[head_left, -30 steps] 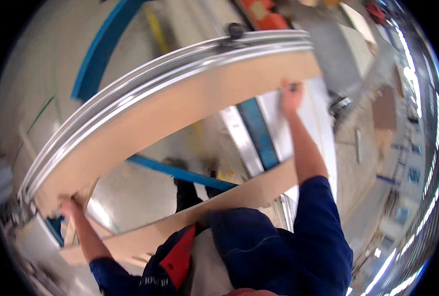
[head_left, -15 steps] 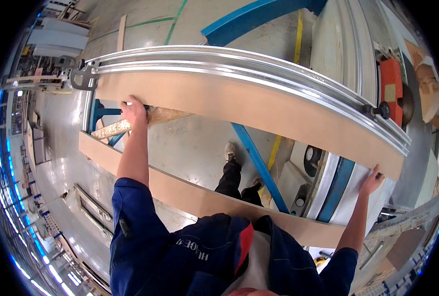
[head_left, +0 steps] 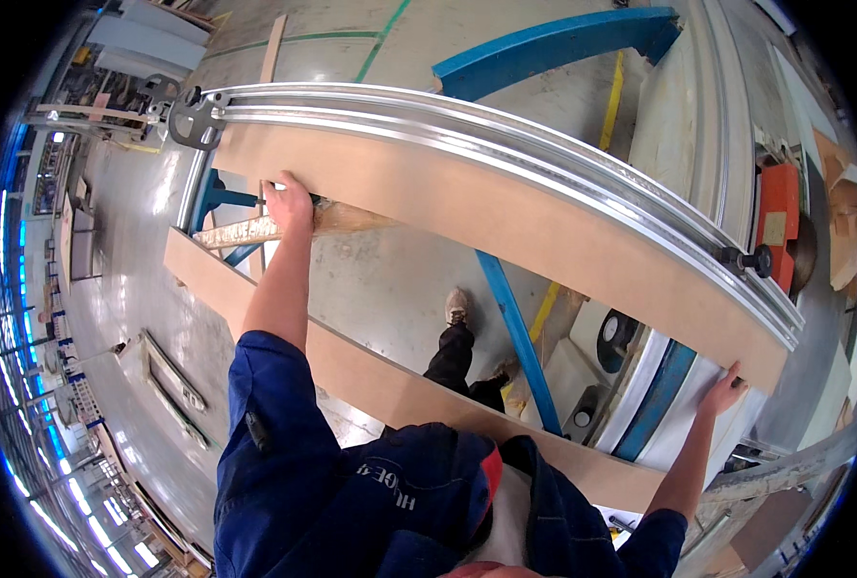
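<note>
Our left hand [head_left: 291,202] is clamped on the near edge of the long brown board [head_left: 506,222], toward its left end, and our right hand [head_left: 722,391] grips near its right end; we have it alongside the silvery rail [head_left: 486,132], a second board [head_left: 380,372] nearer us

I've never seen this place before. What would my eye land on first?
Probably the long tan board crossing the middle, lying along a shiny rail. The left hand and right hand are at its near edge, toward opposite ends. Beyond the rail, at the top, a blue beam stands out.
</note>
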### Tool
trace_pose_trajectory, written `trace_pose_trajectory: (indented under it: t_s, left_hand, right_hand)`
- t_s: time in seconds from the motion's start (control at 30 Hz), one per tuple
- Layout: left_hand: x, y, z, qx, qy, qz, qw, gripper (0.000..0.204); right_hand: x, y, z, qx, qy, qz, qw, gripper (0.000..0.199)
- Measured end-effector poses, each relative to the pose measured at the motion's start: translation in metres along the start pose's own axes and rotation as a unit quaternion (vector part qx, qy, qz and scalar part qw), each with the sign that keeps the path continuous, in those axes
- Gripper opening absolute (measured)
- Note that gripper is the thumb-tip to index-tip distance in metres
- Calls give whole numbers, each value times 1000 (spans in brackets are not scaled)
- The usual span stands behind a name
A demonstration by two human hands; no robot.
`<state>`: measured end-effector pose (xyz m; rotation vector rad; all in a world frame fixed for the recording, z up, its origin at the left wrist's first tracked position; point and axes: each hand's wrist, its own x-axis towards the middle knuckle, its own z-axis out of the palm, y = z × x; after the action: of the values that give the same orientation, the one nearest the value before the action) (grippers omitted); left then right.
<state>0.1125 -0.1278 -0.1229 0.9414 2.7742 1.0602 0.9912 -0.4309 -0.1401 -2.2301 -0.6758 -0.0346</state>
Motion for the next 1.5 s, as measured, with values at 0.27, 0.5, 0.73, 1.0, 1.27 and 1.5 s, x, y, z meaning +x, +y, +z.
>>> trace_pose_trajectory:
  t_s: [0.27,0.5,0.73,1.0,1.27,1.5]
  left_hand:
    - [-5,7,-6,6,-9,-12,1000,73]
    - [9,-2,1,4,-1,25,1000,67]
    - [50,-31,17,-82,20,7,996,55]
    - [49,-33,9,-54,7,41,998,54]
    - [67,-66,27,44,26,70,996,61]
    - [99,-93,37,71,5,107,992,71]
  right_hand:
    - [2,-1,-5,-17,-29,-14,999,82]
    - [0,-2,-3,13,-15,4,1000,68]
    - [1,1,-1,4,-21,20,1000,85]
    - [4,4,-2,-10,-17,-10,1000,73]
    - [11,29,-2,49,-42,61,996,55]
    - [3,14,5,-8,20,10,1000,39]
